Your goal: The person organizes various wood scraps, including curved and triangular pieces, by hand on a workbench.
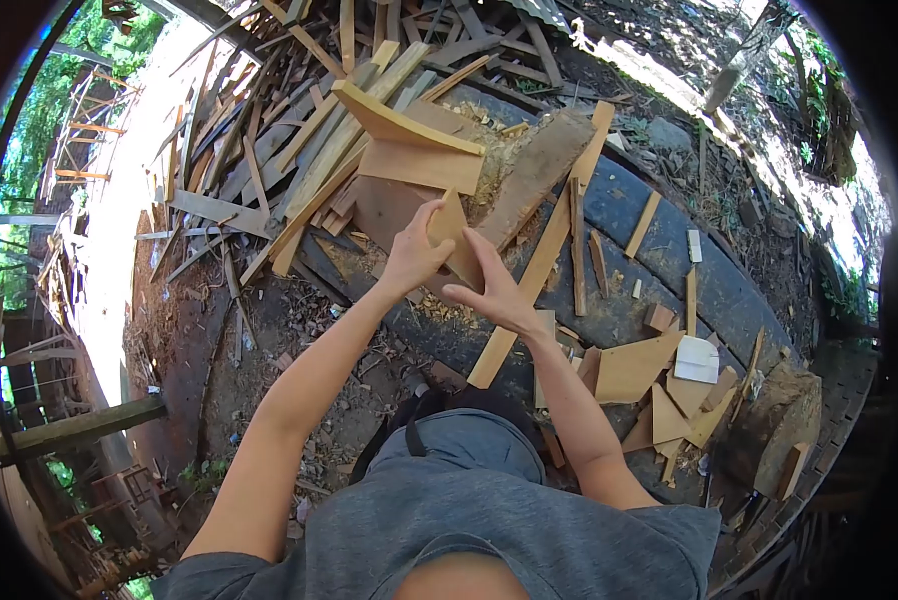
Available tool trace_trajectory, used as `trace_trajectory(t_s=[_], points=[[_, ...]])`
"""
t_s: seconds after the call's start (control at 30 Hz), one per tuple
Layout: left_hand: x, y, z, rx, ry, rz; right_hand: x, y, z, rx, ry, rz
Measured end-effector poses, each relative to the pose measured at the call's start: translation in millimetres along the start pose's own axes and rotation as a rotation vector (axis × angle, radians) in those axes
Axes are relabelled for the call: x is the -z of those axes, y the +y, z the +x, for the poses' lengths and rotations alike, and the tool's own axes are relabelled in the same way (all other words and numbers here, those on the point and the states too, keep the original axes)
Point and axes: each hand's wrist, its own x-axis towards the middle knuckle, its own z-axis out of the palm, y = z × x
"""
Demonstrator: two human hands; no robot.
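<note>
A small, light-coloured piece of wood (452, 222) is held between both hands at the middle of the view, tilted on edge. My left hand (416, 252) is closed on its left side, with the thumb across its face. At its lower right edge is my right hand (497, 292), thumb and fingers curved around the piece; the exact contact is partly hidden. Just beyond the hands stands an angled wooden form (404, 125) made of joined boards. A thick, rough wooden slab (544, 165) lies to its right.
Scrap boards (269, 150) are heaped at the upper left. A long plank (539, 255) crosses the dark sheet (624, 215) on the ground. Cut wood pieces (634, 370), a white block (696, 360) and a rough stump (789, 425) are at the right. Wood chips (449, 310) lie below my hands.
</note>
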Motion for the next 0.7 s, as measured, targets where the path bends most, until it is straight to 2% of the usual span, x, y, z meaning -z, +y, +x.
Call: trace_trajectory(t_s=[0.07,0.2,0.27,0.3,0.33,0.4,0.43,0.5,0.53,0.6,0.67,0.7], points=[[-13,9,-3,-0.075,-0.021,-0.003,-13,-10,-15,0.099,0.240,-0.464],[-42,26,-14,-0.138,-0.167,-0.013,-18,13,-24,0.169,0.536,-0.510],[-50,29,-19,-0.350,-0.151,0.003,-10,21,-29,0.224,0.572,-0.506],[-51,34,-22,-0.217,-0.273,-0.198,-5,21,-33,0.113,0.592,-0.350],[-49,37,-27,-0.219,-0.285,-0.196,-1,20,-37,0.002,0.613,-0.196],[-41,41,-33,-0.214,-0.364,-0.090,5,21,-49,-0.060,0.706,-0.210],[-38,37,-35,-0.225,-0.384,-0.085,10,26,-53,-0.054,0.816,-0.283],[-30,23,-40,-0.124,-0.460,-0.044,20,44,-63,-0.019,0.989,-0.381],[-25,17,-43,-0.132,-0.482,-0.038,24,49,-68,-0.030,1.011,-0.379],[-15,4,-49,0.033,-0.401,-0.095,35,56,-77,-0.154,0.979,-0.565],[-10,-23,-50,0.119,-0.372,-0.115,42,89,-88,-0.235,0.968,-0.644],[-5,-27,-52,0.126,-0.359,-0.119,44,104,-92,-0.292,0.878,-0.653]])
